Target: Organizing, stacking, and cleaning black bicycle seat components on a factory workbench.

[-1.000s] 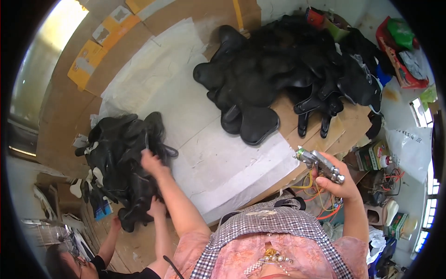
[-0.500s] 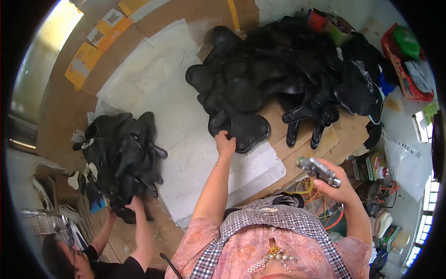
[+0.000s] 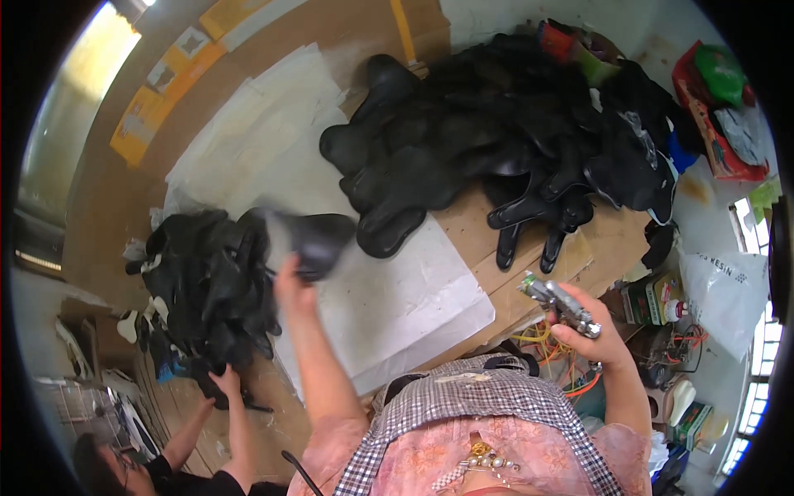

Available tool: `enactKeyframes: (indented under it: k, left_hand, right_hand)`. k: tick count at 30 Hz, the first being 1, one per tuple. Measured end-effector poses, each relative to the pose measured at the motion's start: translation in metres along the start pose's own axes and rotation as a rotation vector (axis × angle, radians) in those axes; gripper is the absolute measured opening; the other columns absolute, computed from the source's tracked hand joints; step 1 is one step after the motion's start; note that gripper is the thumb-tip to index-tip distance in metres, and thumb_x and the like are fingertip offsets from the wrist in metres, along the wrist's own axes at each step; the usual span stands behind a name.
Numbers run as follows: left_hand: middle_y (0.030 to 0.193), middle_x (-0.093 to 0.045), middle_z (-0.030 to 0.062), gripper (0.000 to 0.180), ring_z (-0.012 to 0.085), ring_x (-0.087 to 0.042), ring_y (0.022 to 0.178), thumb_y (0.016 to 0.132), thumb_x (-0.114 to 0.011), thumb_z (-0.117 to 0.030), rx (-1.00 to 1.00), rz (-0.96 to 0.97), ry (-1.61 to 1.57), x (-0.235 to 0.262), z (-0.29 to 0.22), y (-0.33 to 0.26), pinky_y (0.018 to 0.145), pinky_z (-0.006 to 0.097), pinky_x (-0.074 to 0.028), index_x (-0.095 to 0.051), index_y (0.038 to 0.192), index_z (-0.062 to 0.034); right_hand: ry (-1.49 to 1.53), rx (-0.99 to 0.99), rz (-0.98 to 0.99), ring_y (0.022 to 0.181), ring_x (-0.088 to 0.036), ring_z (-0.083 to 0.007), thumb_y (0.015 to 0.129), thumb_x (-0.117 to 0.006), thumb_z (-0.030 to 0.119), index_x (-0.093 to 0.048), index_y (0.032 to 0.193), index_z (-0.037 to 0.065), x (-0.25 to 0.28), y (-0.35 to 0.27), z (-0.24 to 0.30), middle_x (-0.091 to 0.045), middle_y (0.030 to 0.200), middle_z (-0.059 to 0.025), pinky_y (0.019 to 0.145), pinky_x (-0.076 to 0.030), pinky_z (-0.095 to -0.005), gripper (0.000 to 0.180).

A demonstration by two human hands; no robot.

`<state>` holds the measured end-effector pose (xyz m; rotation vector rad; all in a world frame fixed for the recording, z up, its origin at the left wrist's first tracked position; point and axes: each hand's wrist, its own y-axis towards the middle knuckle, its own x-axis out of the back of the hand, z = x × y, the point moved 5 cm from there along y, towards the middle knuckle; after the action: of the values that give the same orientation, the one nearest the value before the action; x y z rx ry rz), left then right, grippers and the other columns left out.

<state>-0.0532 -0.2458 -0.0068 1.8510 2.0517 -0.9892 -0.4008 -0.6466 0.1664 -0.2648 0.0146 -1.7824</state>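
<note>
My left hand (image 3: 295, 289) grips a glossy black bicycle saddle (image 3: 321, 244) by its edge, above the white sheet (image 3: 397, 314) on the table. Motion blurs both the hand and the saddle. At the right, my right hand (image 3: 608, 335) is closed around a metal spray gun (image 3: 562, 304) with a greenish tip, pointing toward the table. A big heap of black saddles (image 3: 471, 124) covers the far right of the table. Just left of my left hand lies a smaller heap of black saddles (image 3: 211, 273).
At the lower left a co-worker (image 3: 124, 463) has both hands on the smaller heap's near end. Orange and yellow hoses (image 3: 550, 351) hang by the table's right edge. A red bag (image 3: 703, 124), a white plastic bag (image 3: 724, 289) and boxes (image 3: 653, 298) stand at the right.
My left hand has lifted a saddle off the near edge of the big heap and carried it left toward the smaller heap. My right hand still holds the spray gun in nearly the same place.
</note>
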Motion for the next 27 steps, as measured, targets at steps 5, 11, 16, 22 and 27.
enactKeyframes:
  k: [5,11,16,22,27]
  left_hand:
    - [0.12,-0.056,0.008,0.068,0.0302,-0.05,0.11,0.081,-0.062,-0.055,-0.288,-0.397,-0.214,0.003,-0.032,0.018,0.101,0.047,-0.035,-0.049,0.129,-0.0083]
    - [0.132,-0.048,0.0219,0.078,0.0313,-0.044,0.125,0.077,-0.073,-0.038,-0.018,-0.195,0.946,-0.054,0.091,0.129,0.102,0.038,-0.036,-0.042,0.131,0.0082]
    - [0.12,-0.056,0.0276,0.075,0.0337,-0.057,0.109,0.065,-0.082,-0.026,0.022,-0.194,1.127,-0.084,0.118,0.152,0.092,0.039,-0.045,-0.05,0.117,0.0162]
    - [0.111,-0.062,0.0215,0.062,0.0306,-0.061,0.1,0.067,-0.081,-0.02,0.105,-0.215,1.012,-0.094,0.121,0.121,0.088,0.037,-0.047,-0.056,0.113,0.0142]
    - [0.096,-0.067,0.0152,0.039,0.0256,-0.065,0.08,0.072,-0.075,-0.006,0.304,-0.055,0.654,-0.109,0.108,0.091,0.073,0.036,-0.052,-0.061,0.105,0.0095]
  right_hand:
    - [0.063,-0.023,0.025,0.081,-0.058,-0.0091,0.08,-0.068,0.007,-0.046,0.131,0.004,0.003,0.013,-0.018,-0.061,0.094,-0.0039,0.071,-0.049,-0.0247,0.056]
    - [0.095,0.015,0.111,0.088,-0.056,-0.0088,0.082,-0.068,0.011,-0.045,0.133,0.005,-0.001,0.051,-0.056,-0.06,0.097,-0.0013,0.077,-0.047,-0.0248,0.057]
    - [-0.349,0.182,0.112,0.102,-0.059,-0.0317,0.08,-0.068,0.028,-0.043,0.133,0.006,-0.064,0.114,-0.103,-0.058,0.115,-0.0162,0.088,-0.047,-0.0373,0.062]
    - [-0.642,0.423,0.308,0.122,-0.039,-0.0398,0.073,-0.07,0.024,-0.039,0.132,0.003,-0.122,0.195,-0.094,-0.04,0.131,-0.0222,0.101,-0.035,-0.0452,0.07]
    - [-1.025,0.782,0.137,0.125,-0.039,-0.037,0.075,-0.06,0.014,-0.048,0.127,0.004,-0.172,0.282,-0.076,-0.047,0.129,-0.0186,0.102,-0.033,-0.0487,0.054]
